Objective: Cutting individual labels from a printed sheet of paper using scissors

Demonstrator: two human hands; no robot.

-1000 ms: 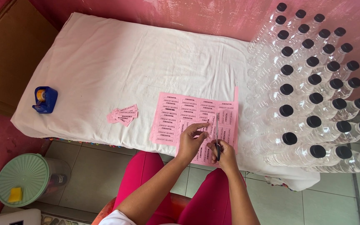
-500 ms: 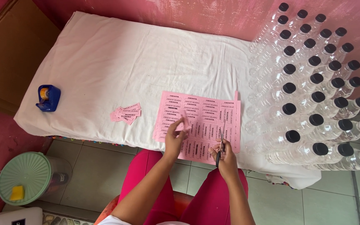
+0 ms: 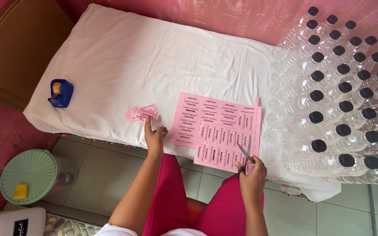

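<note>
My left hand [image 3: 155, 134] rests fingers spread at the table's front edge, its fingertip touching a small pile of cut pink labels [image 3: 142, 113]. My right hand [image 3: 252, 171] grips a pair of scissors [image 3: 245, 151] with the blades parted over the lower right corner of the pink printed label sheets [image 3: 217, 127]. The sheets lie overlapping on the white cloth [image 3: 154, 61] that covers the table.
Rows of clear plastic bottles with black caps [image 3: 335, 94] fill the table's right side. A blue tape dispenser [image 3: 61, 92] sits at the left. On the floor stands a container with a green lid [image 3: 28, 175]. Brown cardboard [image 3: 14, 48] leans at far left.
My left hand left the sheets and carried a cut label left to the small pile. My right hand drew back toward me and the scissors' blades opened.
</note>
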